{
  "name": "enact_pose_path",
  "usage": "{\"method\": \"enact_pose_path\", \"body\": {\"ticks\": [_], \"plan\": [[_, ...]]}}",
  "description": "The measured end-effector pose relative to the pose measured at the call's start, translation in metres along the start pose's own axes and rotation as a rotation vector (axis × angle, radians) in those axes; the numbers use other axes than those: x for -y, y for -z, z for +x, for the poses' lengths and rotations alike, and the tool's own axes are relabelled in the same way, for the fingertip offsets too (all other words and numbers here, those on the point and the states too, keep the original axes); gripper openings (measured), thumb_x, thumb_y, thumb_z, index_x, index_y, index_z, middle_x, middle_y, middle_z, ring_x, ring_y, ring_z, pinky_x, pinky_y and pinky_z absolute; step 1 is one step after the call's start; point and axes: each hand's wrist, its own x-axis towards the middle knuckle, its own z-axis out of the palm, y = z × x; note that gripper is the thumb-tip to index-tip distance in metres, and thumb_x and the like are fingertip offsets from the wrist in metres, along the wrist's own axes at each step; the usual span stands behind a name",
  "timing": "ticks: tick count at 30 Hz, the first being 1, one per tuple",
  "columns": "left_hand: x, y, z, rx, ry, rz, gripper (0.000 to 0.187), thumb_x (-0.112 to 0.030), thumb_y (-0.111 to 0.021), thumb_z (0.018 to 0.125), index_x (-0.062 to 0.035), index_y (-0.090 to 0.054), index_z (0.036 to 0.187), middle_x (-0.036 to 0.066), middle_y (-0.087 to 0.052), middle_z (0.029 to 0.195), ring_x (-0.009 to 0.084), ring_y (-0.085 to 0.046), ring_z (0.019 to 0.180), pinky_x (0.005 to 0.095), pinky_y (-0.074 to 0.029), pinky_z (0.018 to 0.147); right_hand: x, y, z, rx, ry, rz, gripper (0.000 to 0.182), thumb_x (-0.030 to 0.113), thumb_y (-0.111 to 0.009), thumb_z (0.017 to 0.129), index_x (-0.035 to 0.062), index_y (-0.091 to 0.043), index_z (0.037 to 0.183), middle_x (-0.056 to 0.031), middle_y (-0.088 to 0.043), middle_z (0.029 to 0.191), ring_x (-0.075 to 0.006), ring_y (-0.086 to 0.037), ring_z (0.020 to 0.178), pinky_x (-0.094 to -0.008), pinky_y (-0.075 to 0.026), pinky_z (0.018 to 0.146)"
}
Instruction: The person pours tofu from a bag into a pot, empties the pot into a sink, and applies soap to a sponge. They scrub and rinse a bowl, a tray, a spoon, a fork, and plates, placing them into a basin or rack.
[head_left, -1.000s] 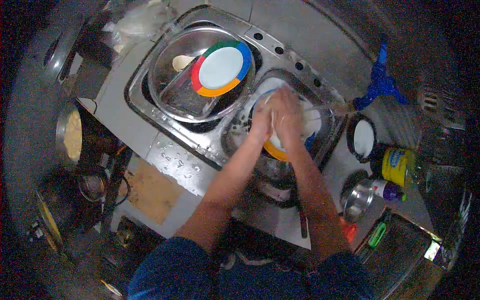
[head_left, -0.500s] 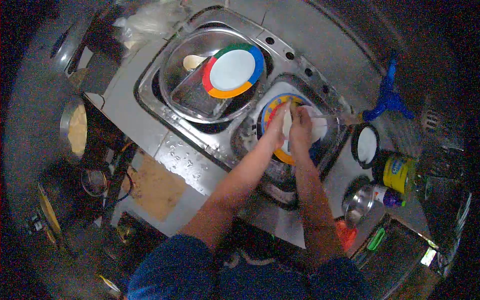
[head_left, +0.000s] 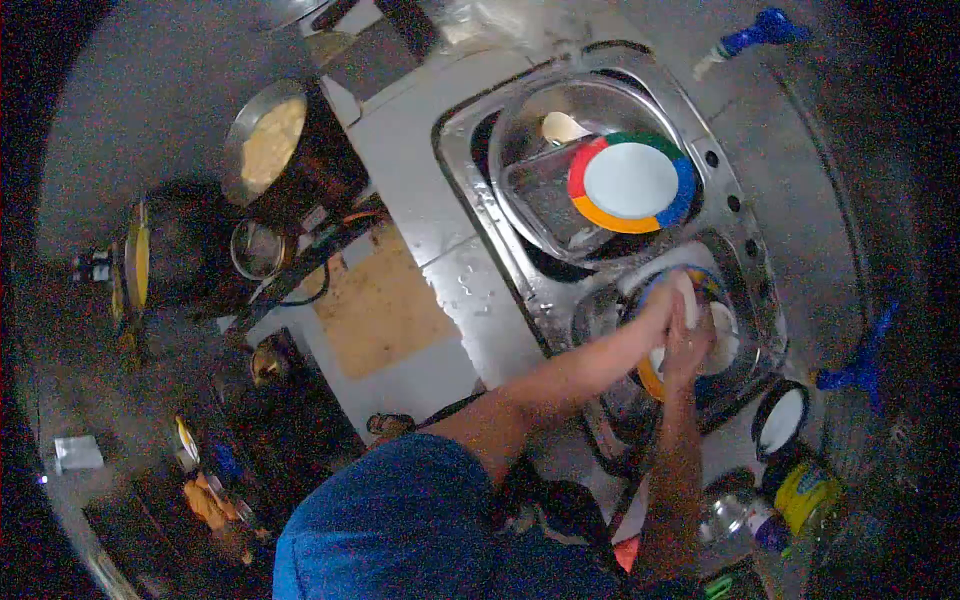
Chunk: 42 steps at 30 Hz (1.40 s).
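Note:
My left hand (head_left: 657, 312) and my right hand (head_left: 688, 350) are pressed close together over the smaller sink basin. Between their closed fingers a whitish elongated thing (head_left: 686, 298) sticks up; its kind is not clear. Under them lies a plate with a yellow, orange and blue rim (head_left: 650, 381), mostly hidden by the hands. Beside my right hand is a pale rounded thing (head_left: 724, 345), blurred. In the larger basin, a plate with a red, green, blue and orange rim (head_left: 630, 180) rests on a big metal bowl (head_left: 505, 215) holding a pale spoon-like thing (head_left: 564, 128).
Blue taps (head_left: 765, 32) (head_left: 860, 375) project from the wall side. A yellow-labelled container (head_left: 806, 492), a metal bowl (head_left: 725, 515) and a dark-rimmed round container (head_left: 780, 422) stand right of the sink. A brown board (head_left: 385, 305) and a pan of pale food (head_left: 270, 145) are leftward.
The view has swung, so the sink and hands appear further right and lower. My hands stay together over the small basin, with the whitish thing now pointing up between them.

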Motion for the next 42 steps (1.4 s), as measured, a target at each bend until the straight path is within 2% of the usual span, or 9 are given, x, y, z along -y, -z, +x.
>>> {"method": "enact_pose_path", "body": {"ticks": [4,10,18,25,29,32,33,38,42], "plan": [[-0.02,0.041,0.05,0.192,0.127,-0.082,0.028,-0.037,-0.038,0.08,-0.0118,-0.048,0.086,0.004,-0.053,0.079,0.0195,-0.051,0.077,0.0341,-0.041,0.072,0.009,-0.008,0.061,0.264,0.124,-0.084,0.041,0.03,-0.064,0.061,0.0036,-0.054,0.091,-0.0198,-0.055,0.084,-0.0324,-0.054,0.077,-0.0405,-0.043,0.066],[-0.011,0.043,0.065,0.239,0.043,0.089,0.031,-0.035,-0.043,0.078,-0.0109,-0.049,0.095,0.005,-0.054,0.089,0.0186,-0.052,0.083,0.0339,-0.043,0.073,0.047,-0.075,0.137,0.055,0.966,-0.372,0.019,0.019,-0.053,0.067,0.0097,-0.056,0.082,-0.0059,-0.057,0.071,-0.0213,-0.057,0.069,-0.0345,-0.046,0.063],[0.092,0.079,0.057,0.258,0.238,0.749,0.027,-0.027,-0.046,0.074,-0.0078,-0.052,0.091,0.01,-0.055,0.084,0.0236,-0.053,0.08,0.0358,-0.043,0.07,-0.001,-0.166,0.146,0.144,1.096,-0.665,0.011,0.02,-0.054,0.06,0.0125,-0.057,0.067,-0.0026,-0.054,0.068,-0.0192,-0.052,0.072,-0.0324,-0.039,0.065],[0.118,0.054,0.083,0.392,-0.161,1.295,0.024,-0.021,-0.048,0.07,-0.0051,-0.054,0.087,0.015,-0.056,0.081,0.028,-0.054,0.077,0.0375,-0.044,0.069,-0.019,-0.049,0.118,-0.073,0.764,-0.266,0.009,0.018,-0.053,0.068,0.0098,-0.053,0.071,-0.0051,-0.051,0.073,-0.0241,-0.048,0.075,-0.0357,-0.038,0.067],[0.116,0.019,0.098,0.477,-0.458,1.595,0.022,-0.017,-0.05,0.068,-0.0035,-0.055,0.085,0.017,-0.056,0.079,0.0305,-0.054,0.075,0.0384,-0.044,0.067,-0.098,0.031,0.061,-0.46,-0.28,0.417,0.021,0.013,-0.051,0.076,0.0021,-0.05,0.094,-0.0094,-0.054,0.091,-0.0192,-0.052,0.083,-0.0307,-0.041,0.074],[0.105,-0.009,0.1,0.526,-0.653,1.902,0.023,-0.016,-0.047,0.073,-0.0007,-0.054,0.089,0.017,-0.055,0.088,0.03,-0.052,0.083,0.0381,-0.042,0.072,-0.181,0.042,0.038,-0.573,-0.088,0.661,0.024,0.014,-0.051,0.075,0.0018,-0.047,0.096,-0.0128,-0.051,0.095,-0.0192,-0.049,0.083,-0.0319,-0.041,0.073],[0.102,-0.014,0.103,0.537,-0.728,2.023,0.023,-0.016,-0.045,0.076,0.0005,-0.054,0.091,0.017,-0.055,0.092,0.0295,-0.051,0.087,0.0379,-0.041,0.075,-0.179,0.04,0.037,-0.569,0.095,0.339,0.024,0.015,-0.049,0.076,0.0026,-0.046,0.096,-0.0125,-0.049,0.096,-0.0197,-0.048,0.084,-0.0324,-0.041,0.073],[0.093,0.028,0.123,0.448,-0.78,1.541,0.028,-0.023,-0.047,0.077,-0.0031,-0.052,0.097,0.018,-0.054,0.092,0.0303,-0.053,0.083,0.0373,-0.043,0.07,-0.141,0.041,0.062,-0.406,0.077,-0.457,0.035,0.024,-0.048,0.077,0.0056,-0.044,0.107,-0.0088,-0.049,0.098,-0.0234,-0.048,0.088,-0.0369,-0.038,0.079],[0.051,0.016,0.087,-0.012,-0.193,0.719,0.037,-0.029,-0.041,0.083,-0.0013,-0.045,0.107,0.013,-0.052,0.1,0.0261,-0.051,0.09,0.036,-0.042,0.074,-0.206,0.057,0.086,0.052,-0.074,-0.524,0.039,0.021,-0.045,0.08,0.0056,-0.038,0.115,-0.0086,-0.044,0.113,-0.0239,-0.046,0.097,-0.0355,-0.035,0.084]]}}
